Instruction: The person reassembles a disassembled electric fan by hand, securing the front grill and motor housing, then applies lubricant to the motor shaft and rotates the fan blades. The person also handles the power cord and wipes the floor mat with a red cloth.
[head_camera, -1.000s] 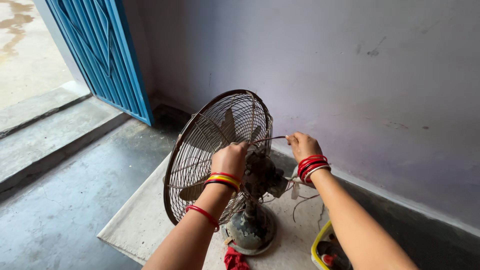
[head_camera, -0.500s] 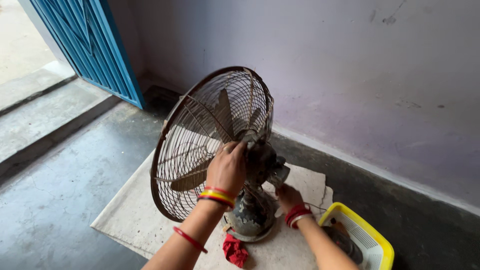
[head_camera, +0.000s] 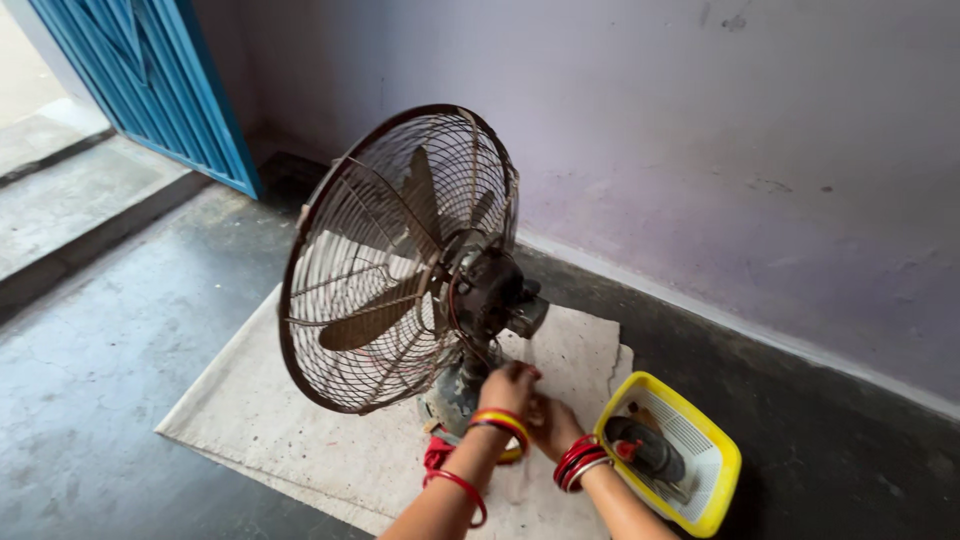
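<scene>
Far to the left of the hands stood a blue door (head_camera: 130, 80), open onto a paler step. Nearer, a pale mat (head_camera: 300, 440) lay on the dark floor (head_camera: 90, 380), and the fan (head_camera: 400, 260) stood on it, just above the hands, its wire cage still whole around the blades and its dark motor behind. The left hand (head_camera: 508, 385) rested low against the fan's stand, fingers curled, though whether they gripped anything could not be told. A red cloth (head_camera: 436, 455) lay under that wrist. The right hand (head_camera: 552, 420) sat touching the left, both close together at the base; its grasp could not be made out either. Just right of it lay a yellow basket (head_camera: 720, 480) with a dark tool inside. Judging by this, the fan was still fully assembled, so any work at its base seemed barely begun.
</scene>
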